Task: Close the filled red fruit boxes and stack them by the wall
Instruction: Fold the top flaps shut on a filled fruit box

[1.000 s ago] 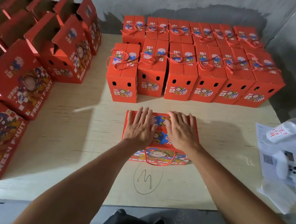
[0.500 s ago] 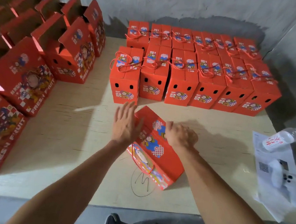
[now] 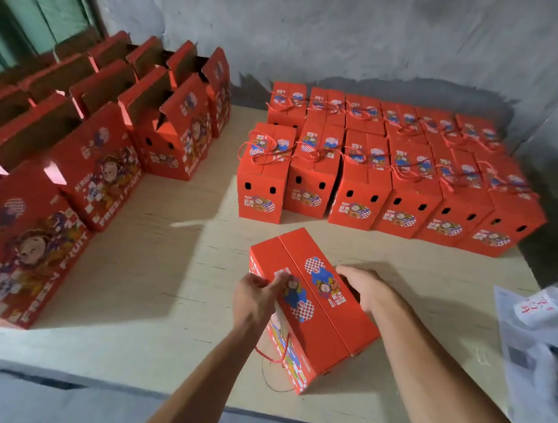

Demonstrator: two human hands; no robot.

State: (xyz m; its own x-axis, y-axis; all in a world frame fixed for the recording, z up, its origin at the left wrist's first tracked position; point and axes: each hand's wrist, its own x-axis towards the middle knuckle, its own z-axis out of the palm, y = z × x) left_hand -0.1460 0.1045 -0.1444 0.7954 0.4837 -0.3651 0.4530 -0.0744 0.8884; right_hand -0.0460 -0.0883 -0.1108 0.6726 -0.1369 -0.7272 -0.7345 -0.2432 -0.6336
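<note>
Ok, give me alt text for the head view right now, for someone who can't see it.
Two bare hands, left hand and right hand, grip a closed red fruit box turned at an angle on a wooden table. Rows of closed boxes stand by the wall; open boxes line the left.

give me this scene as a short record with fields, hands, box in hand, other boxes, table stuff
left hand: grips the near left edge of the held box
right hand: curled round the box's right side
held box: closed, turned at an angle, red cord handle hanging off its near side
closed boxes: two rows by the back wall, cords on top
open boxes: rows on the left, flaps up
table: pale wood, pen scribble near the front edge
bottle: lying on papers at right, blurred
</note>
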